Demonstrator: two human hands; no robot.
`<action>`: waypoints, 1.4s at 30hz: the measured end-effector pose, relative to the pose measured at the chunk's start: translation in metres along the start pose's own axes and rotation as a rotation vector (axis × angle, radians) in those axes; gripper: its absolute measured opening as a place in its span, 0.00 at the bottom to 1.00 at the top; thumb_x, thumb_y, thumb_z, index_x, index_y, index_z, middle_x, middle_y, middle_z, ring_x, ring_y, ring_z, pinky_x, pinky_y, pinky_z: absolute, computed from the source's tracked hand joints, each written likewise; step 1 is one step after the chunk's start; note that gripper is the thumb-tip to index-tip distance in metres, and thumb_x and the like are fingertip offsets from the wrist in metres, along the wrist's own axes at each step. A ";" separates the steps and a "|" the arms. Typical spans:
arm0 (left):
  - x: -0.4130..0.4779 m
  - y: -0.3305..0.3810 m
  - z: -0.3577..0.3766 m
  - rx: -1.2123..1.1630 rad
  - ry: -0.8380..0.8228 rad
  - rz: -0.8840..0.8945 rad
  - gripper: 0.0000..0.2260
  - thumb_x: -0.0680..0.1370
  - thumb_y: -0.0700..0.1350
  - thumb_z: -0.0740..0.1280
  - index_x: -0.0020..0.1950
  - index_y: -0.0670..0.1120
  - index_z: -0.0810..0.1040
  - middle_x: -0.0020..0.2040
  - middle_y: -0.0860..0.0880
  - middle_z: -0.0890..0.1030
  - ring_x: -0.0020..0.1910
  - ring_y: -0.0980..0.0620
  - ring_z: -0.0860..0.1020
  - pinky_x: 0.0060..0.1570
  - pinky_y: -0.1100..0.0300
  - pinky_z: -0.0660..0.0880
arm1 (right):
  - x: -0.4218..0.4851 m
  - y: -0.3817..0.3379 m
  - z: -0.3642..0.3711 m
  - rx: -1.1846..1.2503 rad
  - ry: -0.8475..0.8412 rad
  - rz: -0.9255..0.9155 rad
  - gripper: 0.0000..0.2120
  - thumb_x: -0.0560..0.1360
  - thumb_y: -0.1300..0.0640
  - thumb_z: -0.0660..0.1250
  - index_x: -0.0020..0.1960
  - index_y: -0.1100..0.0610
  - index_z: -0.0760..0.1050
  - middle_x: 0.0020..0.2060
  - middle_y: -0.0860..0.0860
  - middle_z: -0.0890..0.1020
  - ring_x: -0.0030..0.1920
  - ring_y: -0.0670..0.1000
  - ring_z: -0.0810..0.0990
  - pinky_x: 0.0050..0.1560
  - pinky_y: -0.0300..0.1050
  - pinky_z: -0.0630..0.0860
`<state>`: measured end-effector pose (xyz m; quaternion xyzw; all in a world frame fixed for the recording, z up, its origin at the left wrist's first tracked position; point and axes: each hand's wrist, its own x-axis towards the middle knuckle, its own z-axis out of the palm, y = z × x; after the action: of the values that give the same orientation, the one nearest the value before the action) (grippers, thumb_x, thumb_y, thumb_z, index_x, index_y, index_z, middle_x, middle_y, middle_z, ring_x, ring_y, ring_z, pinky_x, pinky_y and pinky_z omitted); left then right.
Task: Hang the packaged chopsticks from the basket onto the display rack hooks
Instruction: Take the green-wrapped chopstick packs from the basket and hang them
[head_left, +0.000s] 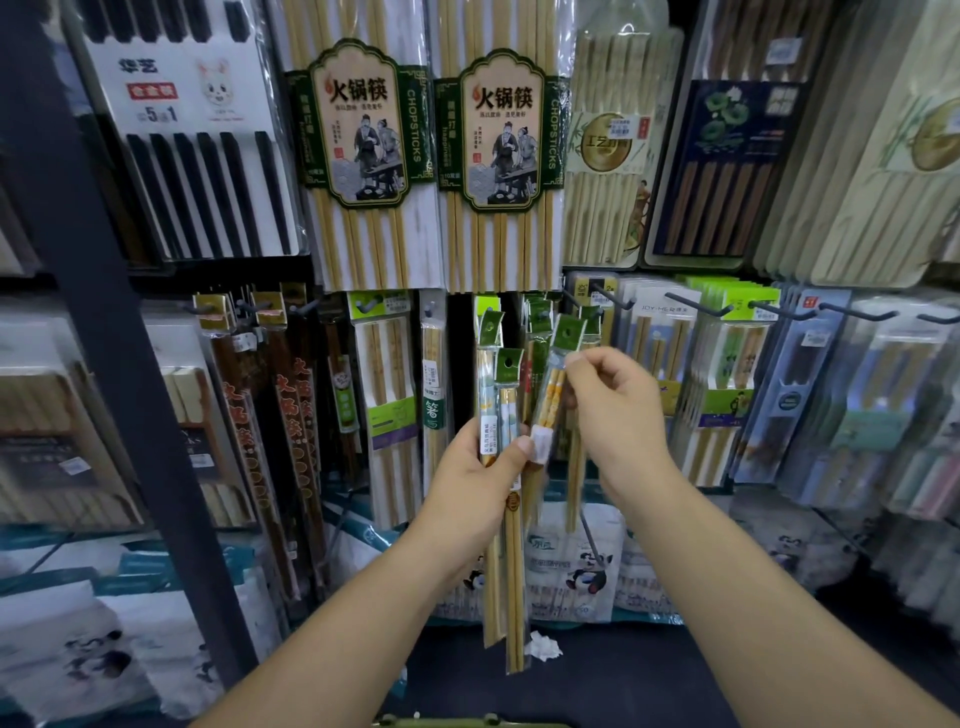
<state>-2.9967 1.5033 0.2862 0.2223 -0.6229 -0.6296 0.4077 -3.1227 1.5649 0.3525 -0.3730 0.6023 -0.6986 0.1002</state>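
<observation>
My left hand (475, 475) grips a small bunch of slim packaged chopsticks (503, 405) with green header cards, held upright in front of the rack. My right hand (615, 415) pinches the upper part of one pack (551, 395) with yellow-patterned sticks, just under its green header (569, 332), tilting it away from the bunch. Straight behind these packs, similar green-headed packs (537, 317) hang on a display hook. The basket is only a sliver of green rim (436, 721) at the bottom edge.
Large hot-pot chopstick packs (363, 156) hang above. Dark hooks (608, 296) jut out to the right, carrying more packs. A dark upright post (119, 364) stands at left. Panda-printed bags (571, 561) lie on the shelf below, and a crumpled white scrap (543, 647) rests near the front.
</observation>
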 end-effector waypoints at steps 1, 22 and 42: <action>0.000 0.000 -0.002 0.019 0.014 0.010 0.06 0.83 0.49 0.68 0.60 0.55 0.80 0.51 0.55 0.87 0.56 0.54 0.84 0.58 0.55 0.80 | 0.006 -0.001 -0.001 0.010 0.030 -0.007 0.12 0.82 0.54 0.66 0.40 0.52 0.80 0.29 0.43 0.77 0.33 0.43 0.75 0.39 0.44 0.75; 0.003 0.000 -0.005 0.020 -0.063 -0.017 0.05 0.83 0.45 0.68 0.59 0.50 0.78 0.36 0.58 0.80 0.37 0.57 0.78 0.41 0.60 0.78 | 0.046 0.017 -0.011 -0.125 0.155 -0.013 0.19 0.82 0.52 0.65 0.33 0.55 0.71 0.19 0.41 0.65 0.24 0.42 0.65 0.38 0.32 0.69; -0.003 0.013 0.003 -0.071 -0.031 -0.055 0.14 0.85 0.52 0.63 0.58 0.42 0.79 0.40 0.47 0.83 0.39 0.50 0.83 0.38 0.57 0.81 | 0.012 -0.001 -0.007 0.040 0.008 0.011 0.11 0.81 0.52 0.67 0.40 0.49 0.81 0.32 0.49 0.76 0.34 0.48 0.74 0.37 0.43 0.73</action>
<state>-2.9941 1.5087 0.2987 0.2150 -0.5999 -0.6658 0.3882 -3.1350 1.5637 0.3581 -0.3650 0.5906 -0.7114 0.1091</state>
